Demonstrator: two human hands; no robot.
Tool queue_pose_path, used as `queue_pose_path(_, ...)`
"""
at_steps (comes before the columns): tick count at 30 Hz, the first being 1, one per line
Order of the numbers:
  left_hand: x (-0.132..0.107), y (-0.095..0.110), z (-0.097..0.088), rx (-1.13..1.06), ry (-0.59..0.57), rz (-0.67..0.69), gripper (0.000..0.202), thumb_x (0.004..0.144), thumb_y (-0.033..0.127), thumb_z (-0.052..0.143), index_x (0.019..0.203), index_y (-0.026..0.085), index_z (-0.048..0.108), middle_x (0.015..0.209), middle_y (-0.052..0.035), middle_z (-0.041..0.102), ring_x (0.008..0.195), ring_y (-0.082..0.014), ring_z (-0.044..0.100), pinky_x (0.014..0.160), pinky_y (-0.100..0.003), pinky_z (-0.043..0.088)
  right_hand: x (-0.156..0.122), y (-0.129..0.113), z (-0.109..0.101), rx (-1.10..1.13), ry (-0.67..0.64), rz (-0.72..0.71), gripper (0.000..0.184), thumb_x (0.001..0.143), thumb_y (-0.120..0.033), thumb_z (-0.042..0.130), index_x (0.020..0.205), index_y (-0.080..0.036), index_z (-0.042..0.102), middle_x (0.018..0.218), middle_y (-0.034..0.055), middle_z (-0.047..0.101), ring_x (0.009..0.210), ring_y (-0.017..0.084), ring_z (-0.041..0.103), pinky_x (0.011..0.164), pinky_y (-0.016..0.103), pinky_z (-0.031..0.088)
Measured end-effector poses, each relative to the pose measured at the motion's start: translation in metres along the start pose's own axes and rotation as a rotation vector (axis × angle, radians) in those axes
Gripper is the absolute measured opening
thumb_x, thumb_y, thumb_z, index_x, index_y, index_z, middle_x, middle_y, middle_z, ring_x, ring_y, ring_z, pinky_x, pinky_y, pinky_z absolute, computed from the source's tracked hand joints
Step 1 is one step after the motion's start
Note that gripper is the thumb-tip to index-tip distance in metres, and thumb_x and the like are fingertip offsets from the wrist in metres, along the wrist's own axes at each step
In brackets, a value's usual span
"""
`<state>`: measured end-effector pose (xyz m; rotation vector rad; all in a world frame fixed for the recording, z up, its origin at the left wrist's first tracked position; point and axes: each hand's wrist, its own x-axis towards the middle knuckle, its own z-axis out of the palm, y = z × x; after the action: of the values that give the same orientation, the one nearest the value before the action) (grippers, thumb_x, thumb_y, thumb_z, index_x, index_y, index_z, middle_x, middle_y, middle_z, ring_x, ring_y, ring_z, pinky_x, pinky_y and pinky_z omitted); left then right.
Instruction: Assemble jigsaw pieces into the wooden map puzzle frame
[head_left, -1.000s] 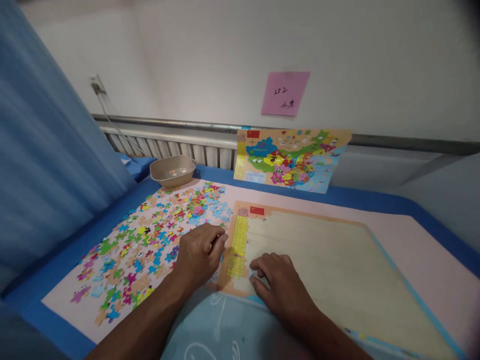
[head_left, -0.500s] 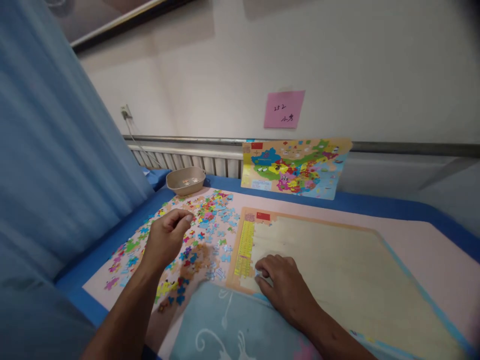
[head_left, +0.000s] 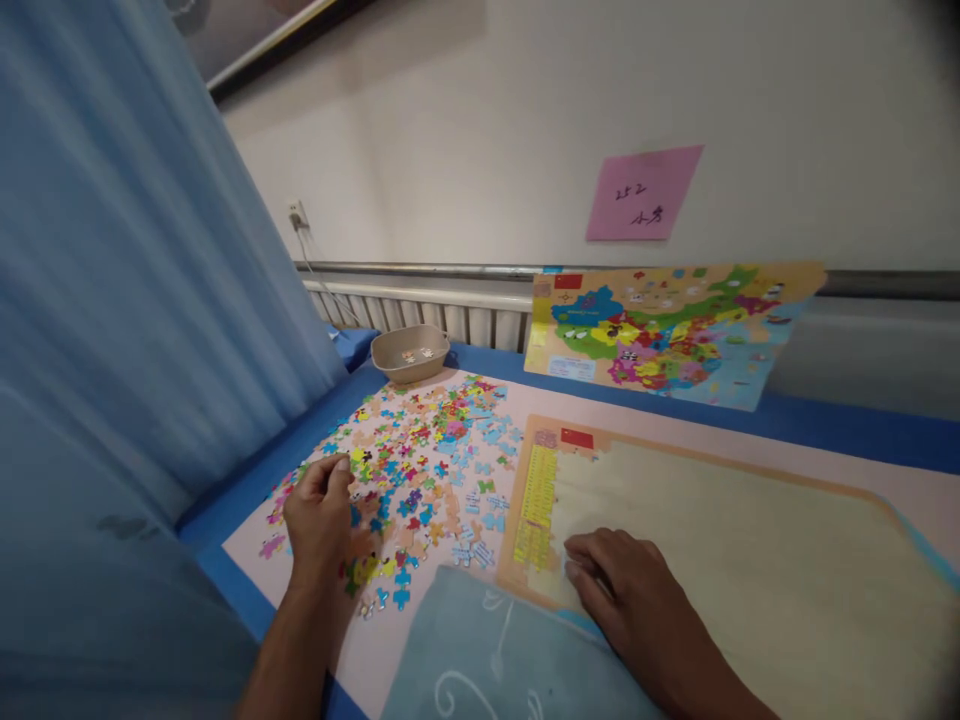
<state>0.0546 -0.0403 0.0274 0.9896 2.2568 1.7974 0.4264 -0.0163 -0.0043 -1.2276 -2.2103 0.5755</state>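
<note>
Puzzle pieces (head_left: 412, 502): scattered in many colours over the pink sheet (head_left: 259, 545), left of the puzzle board (head_left: 675, 500).
Left hand (head_left: 321, 510): over the puzzle pieces, fingers curled, thumb tip near the forefinger; whether it pinches one, I cannot tell.
Bowl (head_left: 412, 374): behind the scatter, a few pieces inside.
Puzzle board: yellow strip and red flag along its left side.
Right hand (head_left: 622, 580): just right of the strip, fingers bent; cannot tell if anything is held.
Map picture (head_left: 667, 335): upright behind the board.
</note>
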Motion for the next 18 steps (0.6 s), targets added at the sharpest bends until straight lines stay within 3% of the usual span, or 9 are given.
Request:
queue_pose_path(5,-0.005,-0.006,0.005,-0.025,0.056,-0.085,0.035,0.077,0.051,0.069,0.089,0.019,0.077,0.073,-0.0003,0.070,0.069,-0.0195,0.064,0.067,-0.031,0.052,0.000,0.000,-0.002,0.056,0.017,0.059,0.024,0.105,-0.032,0.049,0.094,-0.025,0.068,0.092,0.0057,0.072,0.088,0.028,0.064,0.084,0.048,0.042)
queue_pose_path(10,-0.012,-0.002,0.008,-0.012,0.030,-0.036,0.032,0.079,0.047,0.070,0.091,0.020,0.080,0.081,-0.0011,0.074,0.080,-0.0211,0.069,0.075,-0.032,0.054,-0.002,0.001,-0.003,0.046,0.027,0.084,0.026,0.106,-0.033,0.046,0.093,-0.025,0.067,0.091,0.0055,0.072,0.087,0.027,0.064,0.083,0.046,0.042)
queue_pose_path(18,-0.006,-0.017,0.005,-0.058,0.072,-0.103,0.029,0.082,0.045,0.075,0.096,0.020,0.081,0.080,0.0012,0.073,0.075,-0.0174,0.066,0.071,-0.029,0.052,-0.001,0.002,-0.004,0.076,0.025,0.107,0.026,0.106,-0.035,0.048,0.092,-0.026,0.068,0.090,0.0051,0.073,0.085,0.027,0.064,0.083,0.046,0.044)
